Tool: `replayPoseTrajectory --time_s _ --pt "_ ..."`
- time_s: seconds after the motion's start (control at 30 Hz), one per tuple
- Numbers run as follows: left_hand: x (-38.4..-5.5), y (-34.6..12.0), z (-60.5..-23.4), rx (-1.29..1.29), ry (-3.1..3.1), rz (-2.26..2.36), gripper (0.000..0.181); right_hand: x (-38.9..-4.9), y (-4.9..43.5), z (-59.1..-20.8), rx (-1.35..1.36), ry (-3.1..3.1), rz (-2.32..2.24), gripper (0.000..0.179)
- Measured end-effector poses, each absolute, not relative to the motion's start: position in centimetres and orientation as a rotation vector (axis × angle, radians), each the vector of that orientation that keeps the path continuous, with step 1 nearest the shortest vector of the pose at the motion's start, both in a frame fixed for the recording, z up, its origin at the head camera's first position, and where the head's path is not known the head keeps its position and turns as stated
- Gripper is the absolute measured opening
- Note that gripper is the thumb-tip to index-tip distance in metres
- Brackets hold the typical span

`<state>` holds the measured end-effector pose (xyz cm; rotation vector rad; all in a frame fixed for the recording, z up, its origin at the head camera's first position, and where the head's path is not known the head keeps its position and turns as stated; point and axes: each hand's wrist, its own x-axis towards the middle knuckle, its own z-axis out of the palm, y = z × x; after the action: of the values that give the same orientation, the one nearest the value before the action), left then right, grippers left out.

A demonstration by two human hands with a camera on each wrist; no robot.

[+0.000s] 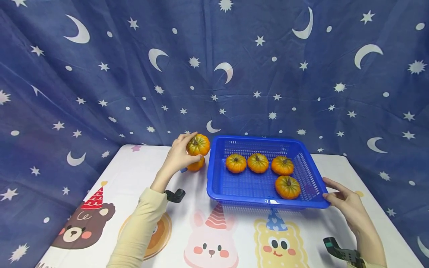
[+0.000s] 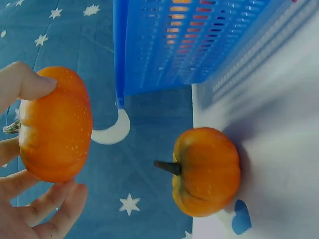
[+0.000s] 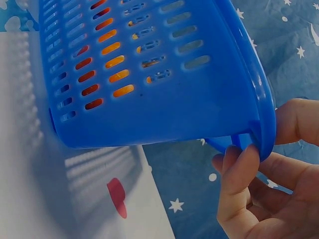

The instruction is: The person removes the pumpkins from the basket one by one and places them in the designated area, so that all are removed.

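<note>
While the right grip [image 1: 346, 203] pinches the perforated blue plastic basket [image 1: 241, 200], the left grip [image 1: 179, 154] clasps a ribbed orange pumpkin [image 1: 199, 144], apparently mid-transfer; next likely calls for clearing the rim [image 1: 210, 171] beside that grip.

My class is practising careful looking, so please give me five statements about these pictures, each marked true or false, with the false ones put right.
1. The left hand holds a pumpkin. True.
2. The right hand grips the blue basket by its rim. True.
3. The basket contains six pumpkins. False: it contains four pumpkins.
4. Another pumpkin rests on the table outside the basket. True.
5. The held pumpkin is inside the basket. False: it is outside, beside the basket.
</note>
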<state>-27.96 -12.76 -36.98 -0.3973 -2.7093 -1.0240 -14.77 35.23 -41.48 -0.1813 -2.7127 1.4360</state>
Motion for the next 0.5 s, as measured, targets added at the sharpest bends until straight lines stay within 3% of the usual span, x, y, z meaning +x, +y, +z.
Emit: replayPoseTrajectory --time_s 0.5 --pt "-27.6 -15.1 -40.3 -0.151 -2.615 -1.194 0.082 -14.8 35.4 -41.7 -0.154 -2.696 1.438 0.058"
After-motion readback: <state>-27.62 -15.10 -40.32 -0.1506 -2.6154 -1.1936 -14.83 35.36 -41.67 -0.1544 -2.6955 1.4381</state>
